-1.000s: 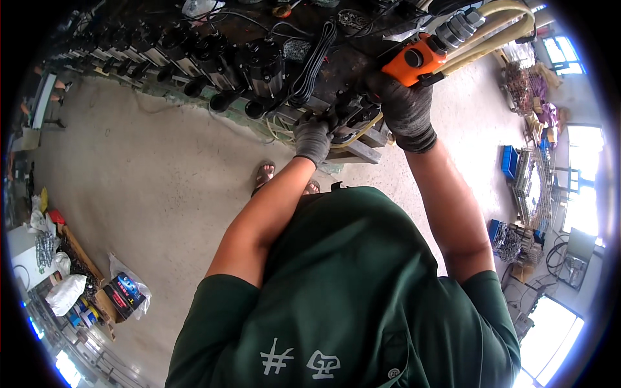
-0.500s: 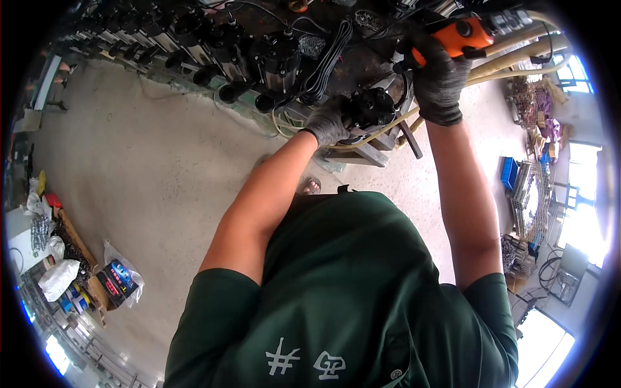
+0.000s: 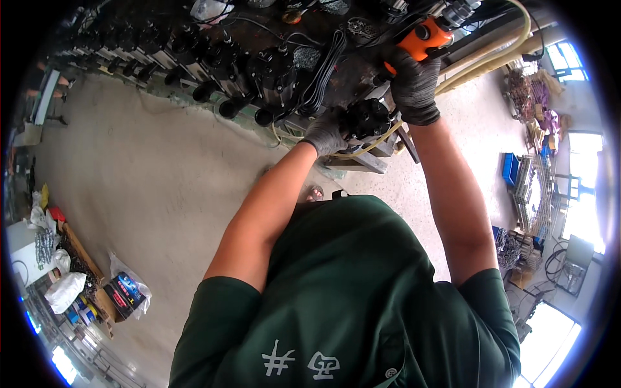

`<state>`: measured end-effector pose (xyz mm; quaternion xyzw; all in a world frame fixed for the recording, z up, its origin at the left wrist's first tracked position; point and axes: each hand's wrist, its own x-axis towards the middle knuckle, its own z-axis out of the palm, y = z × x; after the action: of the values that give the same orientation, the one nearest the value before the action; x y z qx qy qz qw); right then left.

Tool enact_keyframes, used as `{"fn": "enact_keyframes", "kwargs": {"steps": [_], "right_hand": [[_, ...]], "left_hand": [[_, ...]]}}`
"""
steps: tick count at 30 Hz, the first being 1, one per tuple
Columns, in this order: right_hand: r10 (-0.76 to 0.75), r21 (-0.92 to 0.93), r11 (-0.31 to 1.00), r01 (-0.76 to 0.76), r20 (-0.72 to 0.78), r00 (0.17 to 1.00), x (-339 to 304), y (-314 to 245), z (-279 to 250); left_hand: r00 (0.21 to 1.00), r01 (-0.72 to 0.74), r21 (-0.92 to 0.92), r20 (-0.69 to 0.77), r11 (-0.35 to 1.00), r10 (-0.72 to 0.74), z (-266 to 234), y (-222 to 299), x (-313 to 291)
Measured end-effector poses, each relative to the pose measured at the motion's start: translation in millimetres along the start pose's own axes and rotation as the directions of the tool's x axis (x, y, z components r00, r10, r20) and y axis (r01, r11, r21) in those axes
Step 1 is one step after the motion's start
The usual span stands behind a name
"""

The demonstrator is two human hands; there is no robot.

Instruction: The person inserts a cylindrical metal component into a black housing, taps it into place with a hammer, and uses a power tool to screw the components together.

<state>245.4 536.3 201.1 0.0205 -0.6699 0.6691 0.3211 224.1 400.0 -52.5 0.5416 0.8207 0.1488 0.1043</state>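
Note:
My right hand point(image 3: 415, 87), in a grey glove, is wrapped round an orange power tool point(image 3: 424, 40) with a silver metal fitting at its upper right end. The tool is held up over the bench edge, to the right of a round black motor-like unit point(image 3: 367, 118). Against the left side of that unit lies my left hand point(image 3: 325, 134), also gloved in grey, its fingers curled onto the housing. Most of its fingertips are hidden behind the unit. Close to the left hand, a bundled black cable point(image 3: 323, 71) rests on the bench.
Several similar black and silver units point(image 3: 275, 77) stand in a row along the bench to the left. A yellowish hose point(image 3: 511, 45) loops at the upper right. On the floor at the left sits an open carton point(image 3: 123, 294); a blue crate point(image 3: 510, 169) is at the right.
The right hand and the orange tool have shifted left and slightly up in the picture. The left hand stays on the black unit. The view has moved slightly.

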Motion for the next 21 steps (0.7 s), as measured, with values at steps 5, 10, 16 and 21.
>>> {"fn": "enact_keyframes", "kwargs": {"steps": [5, 10, 16, 21], "right_hand": [[0.123, -0.018, 0.992, -0.122, 0.033, 0.992, -5.0, -9.2, 2.7], [0.095, 0.051, 0.994, -0.095, 0.0, 0.995, -10.6, -28.1, -4.8], [-0.127, 0.278, 0.937, 0.212, -0.293, 0.948, -1.2, -98.3, -101.0], [0.282, 0.32, 0.94, -0.116, -0.541, 0.792, -21.0, -63.1, -203.4]], "left_hand": [[0.964, -0.132, 0.189, -0.204, 0.973, 0.171, -1.2, 0.7, -4.6], [0.947, -0.13, 0.02, -0.293, 0.991, 0.13, -22.4, 10.5, -5.1], [0.931, 0.357, -0.548, 0.145, 0.756, -0.335, -73.6, 41.3, -11.2], [0.884, 0.444, -0.324, 0.007, 0.835, -0.468, 13.5, 9.5, -32.1]]}}
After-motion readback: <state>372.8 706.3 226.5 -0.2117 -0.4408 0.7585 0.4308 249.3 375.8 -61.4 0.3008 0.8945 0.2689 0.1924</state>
